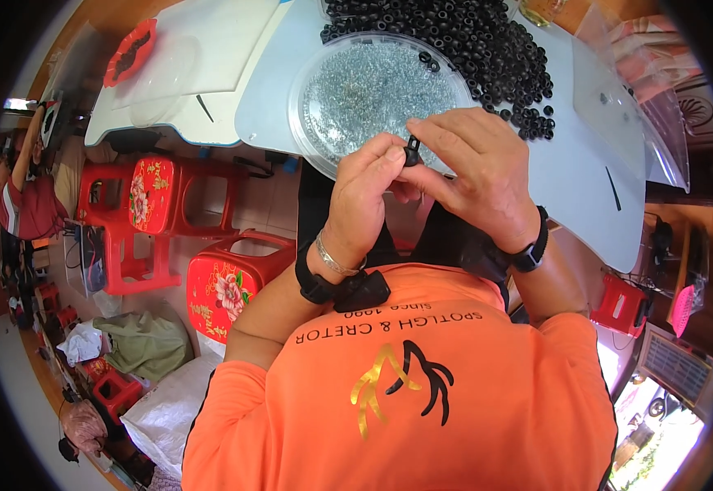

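Note:
Over the near edge of a round clear tray [296, 123], my two hands meet around a small black plastic piece [412, 153] with a slotted loop on top. My left hand [358, 190] pinches its left side between thumb and fingers. The index finger of my right hand [487, 168] touches the loop's top, and the thumb presses below; its other fingers are curled. Many tiny clear pieces [356, 90] fill the tray, with a few black rings [429, 61] lying on them. A large heap of black ring-shaped parts [487, 49] spreads behind and right of the tray.
The pale table [593, 184] curves around me, with a thin dark strip [613, 188] at right. Clear plastic sheeting [618, 82] lies farther right. A red dish [130, 53] sits far left. Red stools [221, 282] stand on the left floor. Another person [33, 200] is at far left.

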`<move>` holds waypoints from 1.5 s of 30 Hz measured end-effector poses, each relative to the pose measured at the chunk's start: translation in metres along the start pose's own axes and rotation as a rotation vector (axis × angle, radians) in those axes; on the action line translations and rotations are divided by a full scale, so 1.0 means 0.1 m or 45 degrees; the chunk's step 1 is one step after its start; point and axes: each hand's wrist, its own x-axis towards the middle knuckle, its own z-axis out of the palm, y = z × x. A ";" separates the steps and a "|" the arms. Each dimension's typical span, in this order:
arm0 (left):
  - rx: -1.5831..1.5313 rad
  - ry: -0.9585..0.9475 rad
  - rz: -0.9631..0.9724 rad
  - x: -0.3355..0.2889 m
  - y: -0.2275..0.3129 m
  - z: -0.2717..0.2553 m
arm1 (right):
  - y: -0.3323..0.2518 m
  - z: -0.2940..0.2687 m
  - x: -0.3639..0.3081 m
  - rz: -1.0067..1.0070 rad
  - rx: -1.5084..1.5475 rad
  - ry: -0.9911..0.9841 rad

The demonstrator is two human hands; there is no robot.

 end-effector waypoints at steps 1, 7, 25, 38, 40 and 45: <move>0.059 0.000 -0.044 0.00 -0.01 -0.01 | 0.00 0.00 0.00 -0.006 0.000 0.000; 0.111 0.011 -0.094 0.00 -0.01 0.01 | -0.04 -0.06 0.02 0.039 -0.018 -0.029; 0.027 -0.003 -0.051 -0.03 -0.04 -0.11 | -0.14 0.00 0.08 0.070 0.002 -0.087; 0.009 0.059 0.002 -0.04 0.02 -0.03 | -0.14 -0.02 0.05 0.350 0.539 -0.098; 0.033 0.046 0.005 -0.05 0.01 -0.04 | -0.13 0.02 0.04 0.437 0.661 -0.090; 0.004 0.038 0.005 -0.04 -0.03 -0.07 | -0.16 0.07 0.04 0.771 1.024 -0.127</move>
